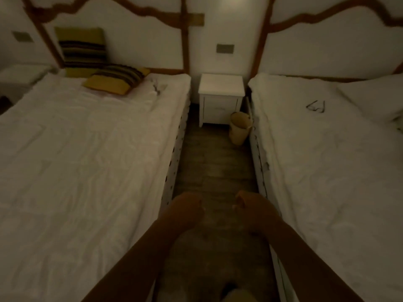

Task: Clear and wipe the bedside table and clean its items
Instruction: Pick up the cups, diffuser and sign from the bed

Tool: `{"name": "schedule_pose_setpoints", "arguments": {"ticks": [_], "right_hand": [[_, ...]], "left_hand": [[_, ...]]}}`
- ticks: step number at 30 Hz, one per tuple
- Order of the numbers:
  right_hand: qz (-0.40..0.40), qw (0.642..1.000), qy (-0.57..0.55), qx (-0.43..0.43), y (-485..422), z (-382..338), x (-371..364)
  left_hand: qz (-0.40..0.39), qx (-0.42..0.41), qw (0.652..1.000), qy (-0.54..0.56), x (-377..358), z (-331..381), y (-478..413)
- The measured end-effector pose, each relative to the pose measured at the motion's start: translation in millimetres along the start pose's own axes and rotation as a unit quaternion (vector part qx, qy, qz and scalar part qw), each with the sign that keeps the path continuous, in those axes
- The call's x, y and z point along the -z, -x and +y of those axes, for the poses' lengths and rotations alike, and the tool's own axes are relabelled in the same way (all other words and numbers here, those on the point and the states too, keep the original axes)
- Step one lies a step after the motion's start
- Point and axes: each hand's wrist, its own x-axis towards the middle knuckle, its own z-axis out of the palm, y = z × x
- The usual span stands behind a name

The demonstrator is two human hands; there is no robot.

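Standing against the far wall between two beds, the white bedside table [221, 87] shows a bare top and a single drawer front below it. Just beside its right front leg, on the wooden floor [214, 162], a pale bin [239, 128] leans toward the right-hand bed [327, 160]. That bed is covered in white linen, with a white pillow [375, 99] at its head and a small dark item [316, 106] lying on the cover near the pillow; what it is cannot be told in the dim light. The left-hand bed [87, 149] also has white linen, with a striped cushion [117, 80] lying flat near its head and a second striped cushion [82, 47] propped upright against the headboard [122, 29]. A small dark object [156, 87] lies on the cover to the right of the flat cushion. Well apart from the table, low in the aisle, both bare forearms reach forward: the left hand [185, 207] is curled into a loose fist, and the right hand [246, 203] has its fingers bent inward close to the thumb. Neither hand appears to hold anything, though blur makes this uncertain.
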Motion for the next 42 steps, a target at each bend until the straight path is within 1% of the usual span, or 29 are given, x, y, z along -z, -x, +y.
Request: {"name": "schedule_pose_setpoints", "arguments": {"ticks": [5,6,10,12,15,18,21,24,27,29,35,38,42], "right_hand": [[0.005,0.999,-0.045,-0.009,-129.8,22.3,48.3],[0.009,0.999,-0.051,-0.009,-166.9,30.1,60.6],[0.003,0.999,-0.046,0.009,-279.2,44.0,105.0],[-0.008,0.999,-0.037,0.019,-327.1,45.3,128.7],[-0.043,0.998,-0.012,0.046,-395.2,39.1,166.4],[-0.041,0.997,-0.050,0.031,-463.3,31.8,198.9],[-0.060,0.996,-0.034,0.063,-531.9,26.8,218.4],[-0.060,0.996,-0.031,0.062,-605.5,16.0,238.2],[-0.057,0.996,-0.015,0.064,-672.0,-0.4,257.8],[-0.073,0.996,-0.013,0.056,-723.2,-14.6,274.0],[-0.083,0.992,-0.005,0.100,-847.8,-58.2,312.1],[-0.105,0.985,-0.009,0.134,-905.2,-80.7,318.9],[-0.169,0.968,-0.003,0.186,-997.3,-113.8,314.4]], "left_hand": [[0.006,-0.002,1.000,-0.002,34.0,10.4,-131.7],[0.012,-0.001,1.000,-0.007,43.4,14.1,-167.9],[0.015,0.012,1.000,-0.014,81.2,26.5,-274.3],[-0.003,0.024,1.000,-0.020,98.4,32.0,-318.3],[0.005,0.029,1.000,-0.011,130.1,38.1,-380.7],[-0.002,0.022,1.000,-0.018,162.0,33.5,-442.0],[-0.013,0.037,0.999,0.014,187.0,18.4,-502.9],[-0.037,0.047,0.998,0.018,208.3,2.7,-575.2],[-0.013,0.065,0.996,0.061,232.4,-10.8,-644.1],[-0.013,0.071,0.994,0.079,255.3,-21.3,-694.9],[-0.002,0.097,0.990,0.097,318.7,-45.9,-805.3],[0.016,0.135,0.986,0.100,337.3,-68.3,-839.0],[0.043,0.210,0.970,0.117,353.5,-100.6,-879.2]]}}
